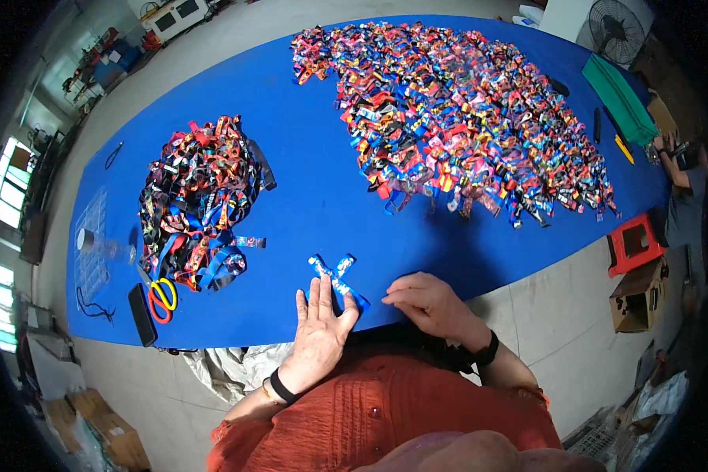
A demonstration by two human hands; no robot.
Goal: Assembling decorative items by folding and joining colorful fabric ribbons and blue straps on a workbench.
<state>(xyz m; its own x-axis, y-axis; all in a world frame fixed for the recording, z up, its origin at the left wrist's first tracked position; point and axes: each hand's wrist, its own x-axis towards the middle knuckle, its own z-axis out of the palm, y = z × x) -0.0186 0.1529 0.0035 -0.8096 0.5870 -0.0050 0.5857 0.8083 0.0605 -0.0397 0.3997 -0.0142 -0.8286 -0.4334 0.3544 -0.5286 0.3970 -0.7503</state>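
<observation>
Near the front edge of the blue table, a blue patterned ribbon strap (341,271) lies crossed over itself in an X. My left hand (321,318) rests palm down on its lower part, fingers straight, covering some of it. To the right, my right hand (429,303) hovers just off the strap's lower end, fingers lightly bent and pointing left, with nothing visible in them. Left of the strap sits a tangled heap of long printed straps (200,200). A wide spread of many small folded colourful straps (464,118) covers the far right.
Scissors with red and yellow handles (163,300) and a black phone (141,315) lie at the left front edge. A wire rack (91,252) is farther left. A green box (620,98) and a yellow cutter (624,148) lie far right. Another person (688,189) is beyond the right edge, near a red stool (636,244).
</observation>
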